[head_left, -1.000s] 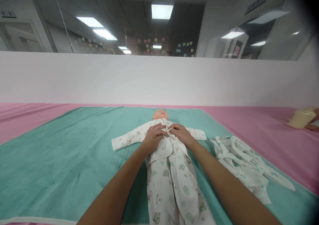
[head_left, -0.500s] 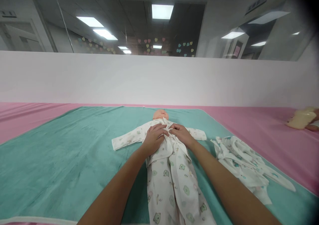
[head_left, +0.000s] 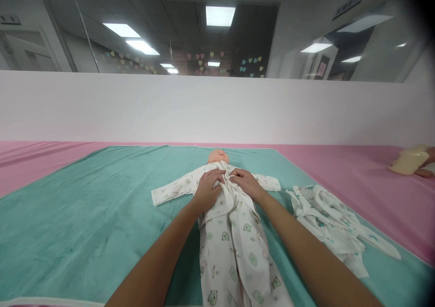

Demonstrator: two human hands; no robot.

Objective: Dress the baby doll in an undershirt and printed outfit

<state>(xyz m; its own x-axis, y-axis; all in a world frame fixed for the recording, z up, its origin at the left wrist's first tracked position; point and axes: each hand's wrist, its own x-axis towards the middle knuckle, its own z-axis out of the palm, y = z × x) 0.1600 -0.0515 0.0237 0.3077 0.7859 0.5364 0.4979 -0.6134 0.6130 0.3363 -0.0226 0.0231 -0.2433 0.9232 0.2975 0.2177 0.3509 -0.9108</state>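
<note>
A baby doll (head_left: 218, 155) lies on its back, its head at the far end. It wears a white long-sleeved baby romper (head_left: 234, 252) printed with green bears, sleeves spread to both sides. On the chest, my left hand (head_left: 210, 187) has its fingers closed on the romper's front edge. Across from it my right hand (head_left: 247, 183) pinches the cloth close to the middle of the chest. Any fastener between the fingertips is too small to make out. The lower front of the romper lies in folds toward me.
A crumpled white printed baby garment (head_left: 326, 221) lies to the right on the teal blanket (head_left: 102, 216). Pink cloth (head_left: 356, 171) borders the blanket. At the far right edge is a pale yellow object (head_left: 409, 160) beside part of another hand (head_left: 428, 157). A white wall (head_left: 204, 110) rises behind.
Both hands stay at the romper's chest, with only a slight shift of the fingers. The view has moved a little.
</note>
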